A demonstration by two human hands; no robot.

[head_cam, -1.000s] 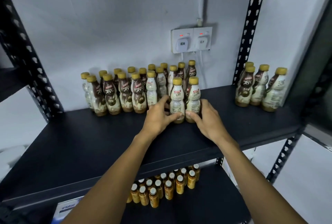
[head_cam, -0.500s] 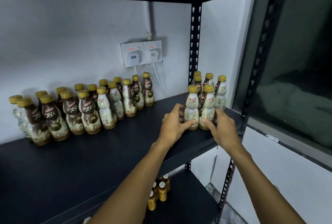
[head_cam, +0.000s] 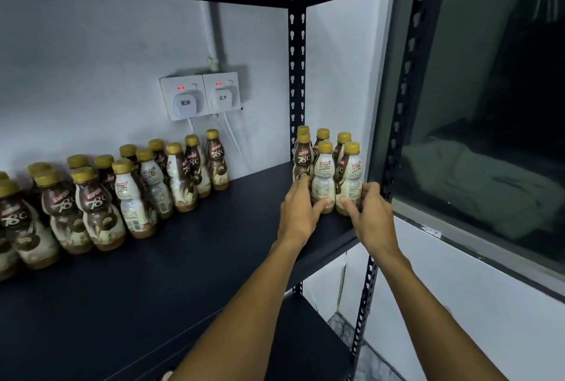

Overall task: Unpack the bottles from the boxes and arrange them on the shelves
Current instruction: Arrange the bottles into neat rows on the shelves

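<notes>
1. Both hands have carried two bottles rightward along the shelf (head_cam: 183, 258), away from the long row (head_cam: 128, 194) to the end by the front post (head_cam: 400, 123); they stand upright there, touching the cluster (head_cam: 304, 151) in the back corner
2. Left hand (head_cam: 301, 215) has its grip clamped on the left bottle (head_cam: 323, 180), fingers curled round its lower half; right hand (head_cam: 371, 218) is clamped likewise on the right bottle (head_cam: 351, 178)
3. First risk: a further push backward likely knocks the cluster, which is tall, narrow and packed close, so one bottle tipping could take its neighbours down
4. Second risk: the right bottle sits near the shelf's open end, just beside the post; a sideways nudge on release could send it off, with the lower shelf (head_cam: 305, 344) and floor beneath
5. Third risk: pulling away fast may drag the bases, since the fingers wrap low; loosening the grip fully first, then drawing straight back, seems safer
</notes>
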